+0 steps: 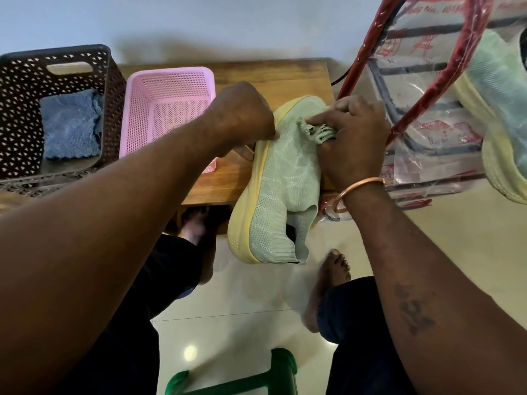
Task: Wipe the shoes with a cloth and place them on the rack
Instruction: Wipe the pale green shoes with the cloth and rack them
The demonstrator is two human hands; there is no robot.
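Left hand [245, 115] tight round green shoe's [282, 178] sole edge, right hand [353, 138] pinching fabric [318, 132] atop it.

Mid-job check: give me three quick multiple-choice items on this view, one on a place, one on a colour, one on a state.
1. Where is the blue cloth?
A. in the pink basket
B. in the dark basket
C. on the floor

2. What colour is the sole of the shoe being held?
A. yellow
B. red
C. black

3. What is the right hand doing?
A. hanging idle
B. gripping a bunched cloth against the shoe
C. holding the stool

Answers:
1 B: it lies inside the dark basket.
2 A: a yellow band edges the pale green upper.
3 B: its fingers curl round the cloth near the toe end.
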